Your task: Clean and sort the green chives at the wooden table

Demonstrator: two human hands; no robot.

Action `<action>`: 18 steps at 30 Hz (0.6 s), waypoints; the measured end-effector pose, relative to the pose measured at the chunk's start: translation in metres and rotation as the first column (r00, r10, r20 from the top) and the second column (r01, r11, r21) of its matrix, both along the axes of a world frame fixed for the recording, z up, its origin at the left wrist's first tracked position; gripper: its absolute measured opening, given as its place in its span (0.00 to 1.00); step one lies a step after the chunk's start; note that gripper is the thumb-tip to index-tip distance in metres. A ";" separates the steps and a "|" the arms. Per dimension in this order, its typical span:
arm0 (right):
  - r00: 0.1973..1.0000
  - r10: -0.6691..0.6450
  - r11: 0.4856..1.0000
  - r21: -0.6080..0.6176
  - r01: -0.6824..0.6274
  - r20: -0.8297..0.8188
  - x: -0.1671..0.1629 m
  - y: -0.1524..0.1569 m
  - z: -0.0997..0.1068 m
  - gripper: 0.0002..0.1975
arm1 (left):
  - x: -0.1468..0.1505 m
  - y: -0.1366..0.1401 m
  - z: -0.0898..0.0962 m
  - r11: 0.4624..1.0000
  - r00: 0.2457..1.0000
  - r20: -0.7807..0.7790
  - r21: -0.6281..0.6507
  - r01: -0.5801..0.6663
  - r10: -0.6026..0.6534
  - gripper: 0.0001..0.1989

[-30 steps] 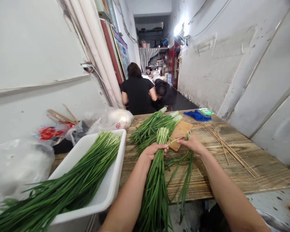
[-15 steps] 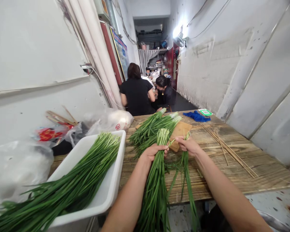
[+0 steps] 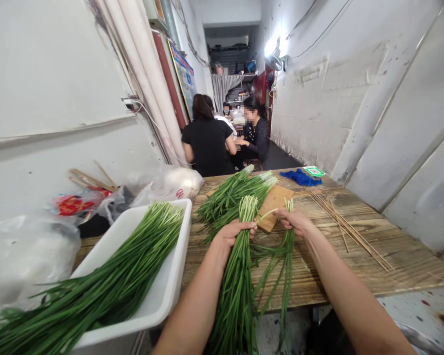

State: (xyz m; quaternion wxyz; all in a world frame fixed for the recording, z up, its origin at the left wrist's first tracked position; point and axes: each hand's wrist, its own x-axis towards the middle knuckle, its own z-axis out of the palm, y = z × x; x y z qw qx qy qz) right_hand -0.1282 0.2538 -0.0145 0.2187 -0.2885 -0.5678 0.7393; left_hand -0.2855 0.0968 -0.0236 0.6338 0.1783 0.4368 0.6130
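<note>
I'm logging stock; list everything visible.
table: one, brown, centre
tub: one, white, left
loose greens: many, green, tub
bunches: two visible, green, table
held bundle: one, green, centre
thin stalks: several, green, centre
board: one, tan, on table
sticks: several, brown, right
cloth: one, blue, far edge
card: one, white-green, beside cloth
bags: several, clear, left
fan: one, dark, right wall
people: at least three, mostly black-clad, background
left hand: one, bare, holding bundle
right hand: one, bare, holding stalks
</note>
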 end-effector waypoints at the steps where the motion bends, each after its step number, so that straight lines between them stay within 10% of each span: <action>1: 1.000 0.009 1.000 0.010 -0.009 0.012 0.000 -0.002 0.000 0.09 | 0.000 0.000 0.000 1.000 1.000 0.002 -0.001 0.002 -0.002 0.14; 7: 0.996 -0.030 0.997 0.071 0.025 0.083 0.005 -0.006 0.010 0.13 | -0.002 0.000 -0.002 1.000 0.999 0.035 0.014 0.006 -0.006 0.14; 13: 0.975 0.195 0.981 0.017 -0.194 -0.111 -0.002 -0.025 0.011 0.17 | 0.003 0.002 -0.001 0.999 0.998 -0.067 -0.027 -0.021 0.019 0.13; 18: 0.984 -0.048 0.996 -0.088 0.033 -0.172 -0.008 -0.016 0.003 0.17 | 0.008 0.002 0.002 0.997 0.996 -0.089 -0.072 -0.022 0.015 0.12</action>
